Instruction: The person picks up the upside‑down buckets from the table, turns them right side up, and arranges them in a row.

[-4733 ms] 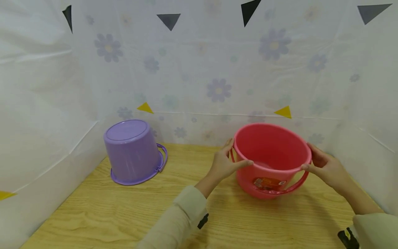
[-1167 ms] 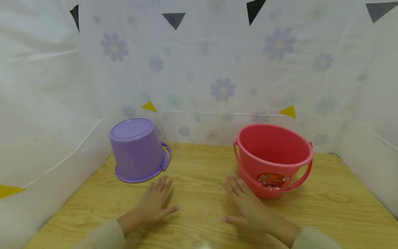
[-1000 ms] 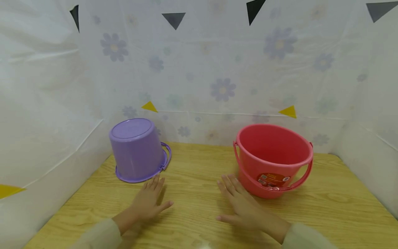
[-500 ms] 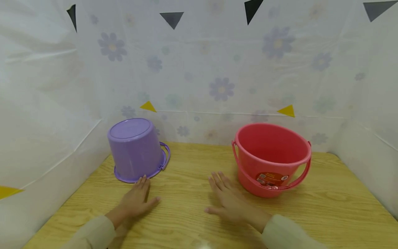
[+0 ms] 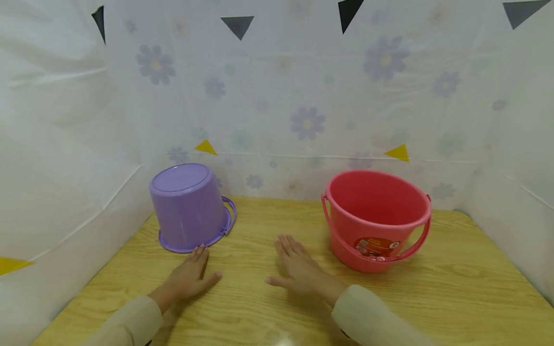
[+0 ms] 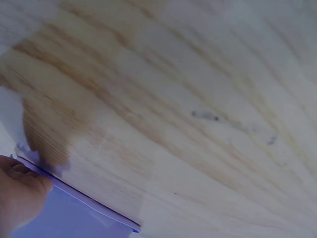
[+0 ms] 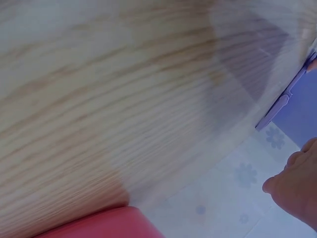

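Note:
On the left of the wooden table, a purple bucket [image 5: 186, 211] stands upside down, its carry handle [image 5: 230, 215] sticking out to the right at the rim. My left hand [image 5: 186, 278] lies low before it, fingers extended, fingertips right at the near rim. The left wrist view also has this hand [image 6: 22, 198] against the bucket's rim [image 6: 94, 203]. My right hand [image 5: 300, 271], palm down with straight fingers, holds nothing over the table between the two buckets. To its right, a red bucket [image 5: 368, 240] sits upright, mouth up, its handle hanging down across the front label.
Wood-grain tabletop [image 5: 259, 307] spreads under both buckets. A white flowered sheet [image 5: 277, 96] hangs behind, with plain white sheets [image 5: 65, 144] at the sides. Yellow and black triangles mark the sheets.
Both hands held the red bucket's rim at first and have let go. My left hand has moved left to the purple bucket; my right hand has drifted left, away from the red one.

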`<move>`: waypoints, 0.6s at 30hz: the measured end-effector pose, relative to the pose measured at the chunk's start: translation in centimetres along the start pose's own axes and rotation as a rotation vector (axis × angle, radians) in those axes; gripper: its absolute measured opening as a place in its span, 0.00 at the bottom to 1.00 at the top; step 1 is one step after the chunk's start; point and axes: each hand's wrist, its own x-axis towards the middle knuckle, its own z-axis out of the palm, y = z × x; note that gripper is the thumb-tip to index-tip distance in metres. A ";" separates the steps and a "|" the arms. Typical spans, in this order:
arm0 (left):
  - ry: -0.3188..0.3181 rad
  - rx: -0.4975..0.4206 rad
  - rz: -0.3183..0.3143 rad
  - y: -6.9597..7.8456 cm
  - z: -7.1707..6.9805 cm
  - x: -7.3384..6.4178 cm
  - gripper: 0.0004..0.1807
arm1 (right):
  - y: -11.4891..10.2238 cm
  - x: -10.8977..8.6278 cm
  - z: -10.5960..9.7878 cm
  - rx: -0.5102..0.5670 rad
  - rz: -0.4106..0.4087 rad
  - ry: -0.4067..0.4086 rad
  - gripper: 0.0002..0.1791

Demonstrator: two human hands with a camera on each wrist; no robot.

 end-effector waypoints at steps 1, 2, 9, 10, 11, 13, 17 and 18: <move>-0.011 -0.003 -0.004 0.0 -0.1 0.0 0.46 | -0.2 0.3 0.0 0.003 0.007 -0.007 0.51; -0.016 -0.005 -0.005 -0.2 -0.1 0.1 0.46 | -0.4 0.6 0.1 0.003 0.012 -0.016 0.51; -0.012 -0.015 0.037 -1.4 0.1 0.3 0.45 | -1.2 2.0 0.6 0.034 0.023 -0.049 0.50; -0.016 -0.018 0.043 -1.5 0.1 0.3 0.45 | -1.2 2.2 0.7 0.032 0.025 -0.052 0.50; -0.019 -0.020 0.045 -1.6 0.1 0.3 0.45 | -1.3 2.3 0.8 0.029 0.029 -0.056 0.50; -0.021 -0.025 0.058 -1.6 -0.1 0.4 0.45 | -1.3 2.5 1.0 0.014 0.037 -0.059 0.50; -0.019 -0.025 0.079 -1.6 -0.5 0.4 0.44 | -1.4 2.8 1.1 0.014 0.056 -0.071 0.50; -0.017 -0.024 0.089 -1.5 -0.6 0.4 0.44 | -1.3 2.8 1.1 0.022 0.060 -0.076 0.50</move>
